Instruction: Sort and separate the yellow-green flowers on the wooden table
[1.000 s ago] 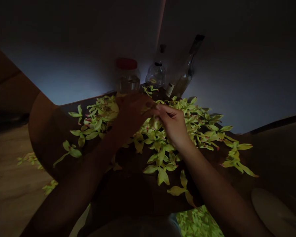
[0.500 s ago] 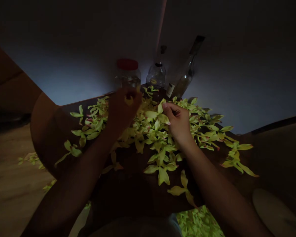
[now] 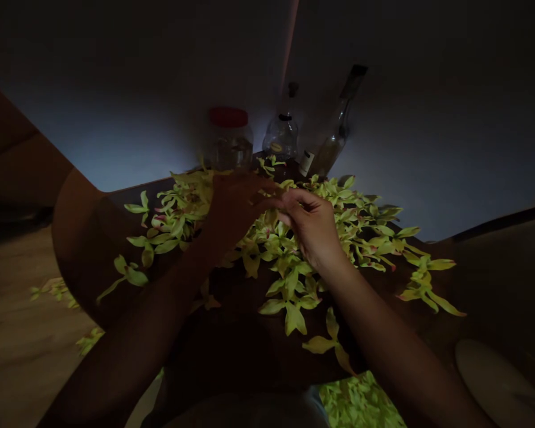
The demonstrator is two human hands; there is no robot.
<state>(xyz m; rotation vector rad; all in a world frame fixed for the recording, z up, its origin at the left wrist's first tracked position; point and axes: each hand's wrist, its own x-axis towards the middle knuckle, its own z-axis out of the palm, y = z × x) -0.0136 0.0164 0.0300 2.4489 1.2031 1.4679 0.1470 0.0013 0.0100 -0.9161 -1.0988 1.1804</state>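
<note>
Left hand point(image 3: 234, 205) and right hand point(image 3: 315, 226) with fingertips brought together, too dim to tell what they pinch, above yellow-green flowers point(image 3: 292, 279) heaped on a dark table point(image 3: 236, 321), red-lidded jar point(image 3: 232, 145) behind.

We're looking out from the person's own head, a single head camera facing forward and pitching steeply down. It's sitting close over the desk point(image 3: 245, 318), sighting along both forearms point(image 3: 387, 318) to the hands point(image 3: 316, 226) mid-frame, while the top is taking in the wall corner point(image 3: 289, 47), the lower left some floor point(image 3: 15, 297).
</note>
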